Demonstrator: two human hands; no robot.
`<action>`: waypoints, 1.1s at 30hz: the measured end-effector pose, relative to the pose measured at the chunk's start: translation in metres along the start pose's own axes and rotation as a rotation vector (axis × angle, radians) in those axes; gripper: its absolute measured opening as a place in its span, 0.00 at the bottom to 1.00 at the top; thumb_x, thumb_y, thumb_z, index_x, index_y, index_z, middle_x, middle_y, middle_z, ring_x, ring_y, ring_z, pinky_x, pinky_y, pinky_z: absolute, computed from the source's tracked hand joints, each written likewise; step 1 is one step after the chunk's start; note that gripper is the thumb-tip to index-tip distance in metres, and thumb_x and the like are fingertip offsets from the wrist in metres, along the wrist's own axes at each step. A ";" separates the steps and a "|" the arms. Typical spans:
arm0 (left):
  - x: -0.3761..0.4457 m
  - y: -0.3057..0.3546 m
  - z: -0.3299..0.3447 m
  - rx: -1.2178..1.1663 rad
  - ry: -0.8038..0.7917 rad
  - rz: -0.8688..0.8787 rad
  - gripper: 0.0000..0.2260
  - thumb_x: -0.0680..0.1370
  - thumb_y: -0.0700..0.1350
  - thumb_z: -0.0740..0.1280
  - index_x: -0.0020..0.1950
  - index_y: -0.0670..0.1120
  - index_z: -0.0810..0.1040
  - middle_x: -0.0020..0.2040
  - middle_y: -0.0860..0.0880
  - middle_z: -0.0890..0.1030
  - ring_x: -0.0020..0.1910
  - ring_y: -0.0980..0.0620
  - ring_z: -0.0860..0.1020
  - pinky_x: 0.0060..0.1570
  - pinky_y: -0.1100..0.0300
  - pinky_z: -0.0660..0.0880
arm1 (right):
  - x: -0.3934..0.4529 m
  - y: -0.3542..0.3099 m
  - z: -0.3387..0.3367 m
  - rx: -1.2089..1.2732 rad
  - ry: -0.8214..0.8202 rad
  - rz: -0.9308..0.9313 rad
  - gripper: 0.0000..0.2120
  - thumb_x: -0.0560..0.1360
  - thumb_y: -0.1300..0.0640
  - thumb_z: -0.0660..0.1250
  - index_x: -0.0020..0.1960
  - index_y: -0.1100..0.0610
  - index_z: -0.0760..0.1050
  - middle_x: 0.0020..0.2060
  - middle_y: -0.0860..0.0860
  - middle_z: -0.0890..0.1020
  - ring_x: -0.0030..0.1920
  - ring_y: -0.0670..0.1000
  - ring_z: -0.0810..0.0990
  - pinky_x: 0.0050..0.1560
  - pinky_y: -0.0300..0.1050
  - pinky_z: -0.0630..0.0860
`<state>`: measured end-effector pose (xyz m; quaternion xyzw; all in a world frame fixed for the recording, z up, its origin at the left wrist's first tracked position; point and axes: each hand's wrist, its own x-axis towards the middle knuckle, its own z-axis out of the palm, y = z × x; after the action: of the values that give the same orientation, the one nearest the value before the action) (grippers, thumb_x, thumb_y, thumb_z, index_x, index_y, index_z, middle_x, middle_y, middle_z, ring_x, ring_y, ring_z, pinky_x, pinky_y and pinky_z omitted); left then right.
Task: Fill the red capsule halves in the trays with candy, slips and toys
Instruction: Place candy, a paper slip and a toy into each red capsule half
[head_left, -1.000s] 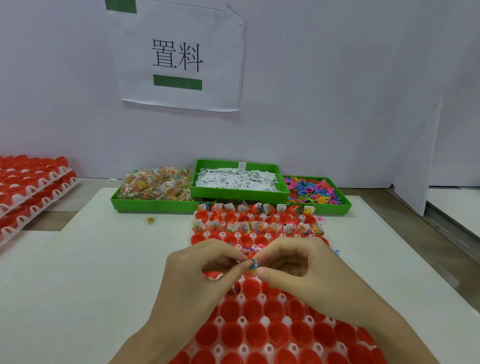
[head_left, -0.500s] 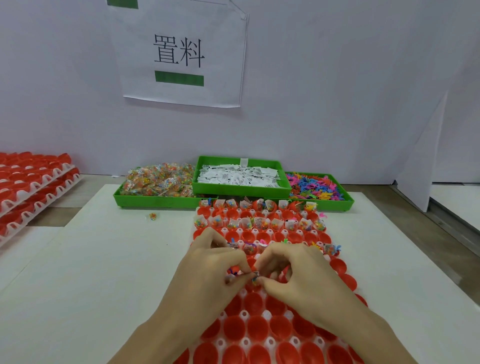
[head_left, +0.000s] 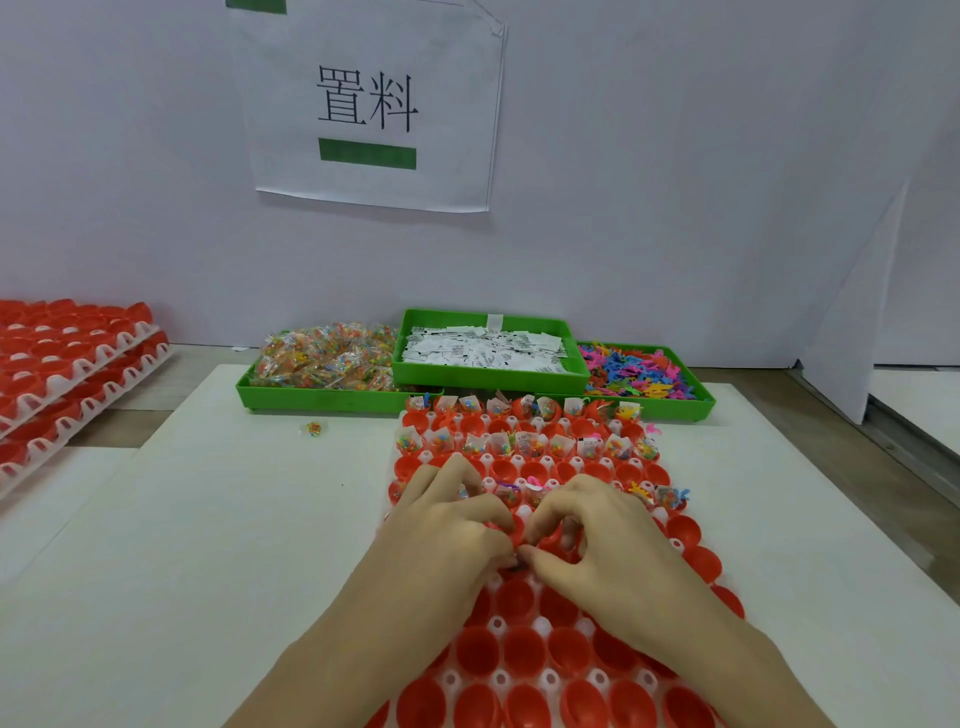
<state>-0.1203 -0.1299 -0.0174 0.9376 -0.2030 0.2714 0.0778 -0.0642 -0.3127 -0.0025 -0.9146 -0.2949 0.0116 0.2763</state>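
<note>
White board (head_left: 208, 545) covers the bench in front of a pale wall carrying a paper sign (head_left: 371, 104). On the board lies the tray (head_left: 498, 678) of red capsule halves (head_left: 524, 649), running from the near edge of the view up to the green bins. Its two farthest rows and part of a third hold fillings; the nearer rows sit bare. The left hand (head_left: 441, 540) and the right hand (head_left: 608, 545) meet above the tray's middle, fingers curled, thumb and fingertips pinched together on something small and dark; what it is I cannot tell. Bare board stretches wide to the left of the tray, with one stray candy packet (head_left: 313, 428) lying on it, and a narrower strip runs to the right as far as the board's edge. Along the far edge stand the candy bin (head_left: 311, 400), the slip bin (head_left: 488, 376), raised and overlapping its neighbours, and the toy bin (head_left: 670, 408), just beside the tray's last row. Stacked trays (head_left: 67, 374) of red halves sit at far left, off the board.
</note>
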 end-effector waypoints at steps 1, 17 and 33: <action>-0.001 0.000 0.000 0.018 0.002 0.009 0.03 0.71 0.49 0.81 0.40 0.55 0.88 0.45 0.61 0.84 0.49 0.50 0.79 0.48 0.56 0.74 | 0.000 0.001 0.001 0.006 0.005 0.001 0.08 0.74 0.49 0.75 0.41 0.41 0.77 0.45 0.43 0.76 0.44 0.41 0.74 0.46 0.33 0.70; 0.000 -0.025 -0.009 -0.417 0.184 -0.431 0.02 0.77 0.53 0.71 0.45 0.58 0.81 0.45 0.62 0.80 0.50 0.56 0.77 0.51 0.67 0.71 | 0.002 0.006 -0.008 0.275 0.167 -0.025 0.08 0.78 0.57 0.70 0.46 0.44 0.81 0.40 0.41 0.81 0.39 0.44 0.79 0.37 0.33 0.72; 0.044 -0.176 -0.006 0.255 -0.273 -0.408 0.09 0.81 0.36 0.67 0.59 0.44 0.83 0.54 0.48 0.83 0.57 0.45 0.75 0.56 0.52 0.72 | 0.009 0.017 -0.011 0.302 0.276 0.004 0.10 0.80 0.58 0.68 0.45 0.45 0.80 0.40 0.36 0.81 0.41 0.41 0.79 0.39 0.31 0.74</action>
<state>-0.0155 0.0163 0.0052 0.9892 0.0174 0.1447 -0.0157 -0.0455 -0.3247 -0.0005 -0.8562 -0.2474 -0.0692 0.4482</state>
